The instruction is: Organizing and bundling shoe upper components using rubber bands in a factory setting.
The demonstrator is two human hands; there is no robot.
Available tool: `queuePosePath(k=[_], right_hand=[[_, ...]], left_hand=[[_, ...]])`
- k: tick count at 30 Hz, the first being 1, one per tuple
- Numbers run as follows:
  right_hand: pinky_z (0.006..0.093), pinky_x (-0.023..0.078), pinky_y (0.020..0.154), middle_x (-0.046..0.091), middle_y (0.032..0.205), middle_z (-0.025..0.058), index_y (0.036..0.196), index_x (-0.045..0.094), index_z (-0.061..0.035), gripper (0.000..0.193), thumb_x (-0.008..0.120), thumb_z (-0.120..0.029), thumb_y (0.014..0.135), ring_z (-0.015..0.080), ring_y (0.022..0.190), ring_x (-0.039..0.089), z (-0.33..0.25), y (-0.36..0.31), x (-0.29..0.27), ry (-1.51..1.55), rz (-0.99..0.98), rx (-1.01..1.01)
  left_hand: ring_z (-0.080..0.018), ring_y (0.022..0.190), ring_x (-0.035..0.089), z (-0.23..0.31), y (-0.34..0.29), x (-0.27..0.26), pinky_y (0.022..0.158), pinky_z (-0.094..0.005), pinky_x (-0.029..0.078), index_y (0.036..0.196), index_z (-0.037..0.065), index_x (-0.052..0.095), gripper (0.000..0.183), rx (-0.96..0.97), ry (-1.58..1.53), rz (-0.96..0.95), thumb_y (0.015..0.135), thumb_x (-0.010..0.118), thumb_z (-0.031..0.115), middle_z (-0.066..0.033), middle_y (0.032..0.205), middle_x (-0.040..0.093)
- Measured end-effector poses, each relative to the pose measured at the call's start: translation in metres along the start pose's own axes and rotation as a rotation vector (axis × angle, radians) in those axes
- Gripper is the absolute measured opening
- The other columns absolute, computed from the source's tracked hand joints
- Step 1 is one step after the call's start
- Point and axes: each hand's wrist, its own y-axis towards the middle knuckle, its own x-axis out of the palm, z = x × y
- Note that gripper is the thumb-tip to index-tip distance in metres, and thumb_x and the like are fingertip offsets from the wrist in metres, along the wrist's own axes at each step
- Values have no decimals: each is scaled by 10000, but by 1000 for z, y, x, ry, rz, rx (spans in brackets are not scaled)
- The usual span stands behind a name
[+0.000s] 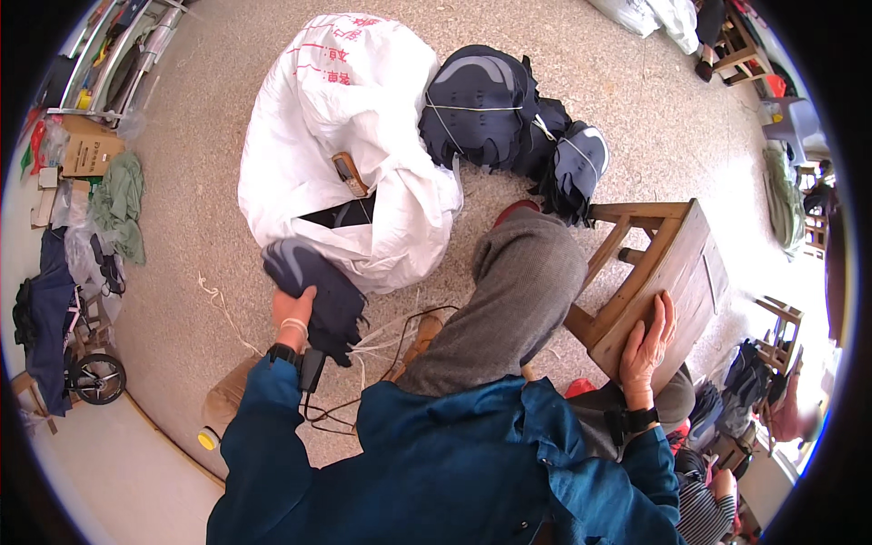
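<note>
Right now, from my remote seat, I have the left grip [294, 312] closed around dark fabric pieces [329, 292], their curved grey stripe on the end away from my wrist. That fabric sits at the near edge of a white sack [331, 109], just ahead of the left grip; whether the two touch, I can't tell. The sack's mouth gapes toward me, with dark stuff inside, and a small brown-edged object [350, 174] lies beside the opening. To the right of the sack, well ahead of both grips, a large dark bundle [474, 107] tied with pale string rests on the floor [186, 191], with a smaller tied bundle [579, 162] nearer me. My right grip [647, 350] holds nothing: it lies flat with fingers extended on the broad wooden side of a stool-like frame [686, 286]. Between my grips is a grey-trousered knee [531, 259]. Just behind the left grip, a small black box [312, 371] with a cord hangs near my wrist, and loose pale string [222, 304] lies on the floor to that grip's left.
</note>
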Motion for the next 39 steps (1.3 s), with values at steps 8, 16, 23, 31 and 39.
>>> queuePosePath(k=[8,16,23,31,39], right_hand=[[495,254,1189,434,1492,210,1430,450,-4,535,506,-93,905,414,1397,373,0,1,2,3,6,-15],[499,251,1188,430,1496,213,1432,448,4,542,504,-102,903,412,1398,370,-6,3,0,3,-8,9],[497,242,1190,425,1503,201,1437,441,-5,551,506,-89,896,411,1402,362,-1,2,1,7,-15,15],[491,247,1187,424,1504,198,1434,443,-10,548,509,-84,895,405,1404,361,-3,2,-3,3,-20,24],[491,249,1185,426,1502,196,1428,445,-10,538,507,-84,899,406,1399,369,-4,2,-4,10,3,-6]], left_hand=[[-457,1067,634,106,30,130,946,-464,506,1100,-105,571,625,149,-24,47,678,812,287,-301,1102,658],[-484,1268,396,155,15,192,1043,-526,415,1265,-131,418,810,248,155,103,780,748,426,-316,1316,438],[-463,1344,353,101,40,205,1138,-530,286,1477,-106,302,998,203,289,-52,833,691,549,-256,1551,301],[-322,1084,607,46,43,200,959,-399,484,1258,-42,603,733,132,-113,27,757,844,436,-222,1182,625],[-246,770,658,36,49,191,748,-377,549,1024,-12,680,459,78,-172,-48,719,887,262,-121,847,687]])
